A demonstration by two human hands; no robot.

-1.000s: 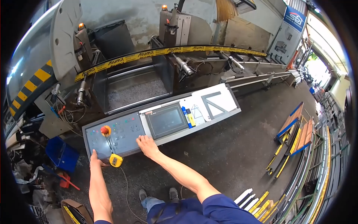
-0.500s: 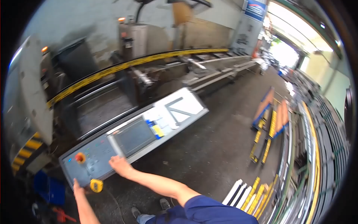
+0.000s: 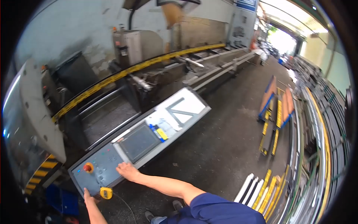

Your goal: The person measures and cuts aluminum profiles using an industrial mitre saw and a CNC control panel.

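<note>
The left hand [image 3: 88,198], at the lower left of the frame, meets the near left corner of the grey control panel [image 3: 97,164] with 1 finger stretched up along it; the other fingers are hidden or blurred, so how far that hand is open, or whether it grips the edge, I cannot tell. The right hand [image 3: 128,171] lies at the panel's near edge, below the screen [image 3: 138,142], its fingers bent and partly closed – whether they hold the edge is not clear. Between the 2 hands, at the near edge, is a yellow tape measure [image 3: 106,193], with the red button [image 3: 88,168] above and to its left. The panel slants from lower left to the centre of the frame; right of the screen sit a blue item [image 3: 152,128] and a yellow item [image 3: 162,134], then a grey angled frame [image 3: 179,112] on a white surface. Behind, a long bar with yellow tape [image 3: 126,71] crosses the machine – a curved guard [image 3: 39,108] stands at the left, and 2 metal cylinders [image 3: 141,83] point toward the panel side
</note>
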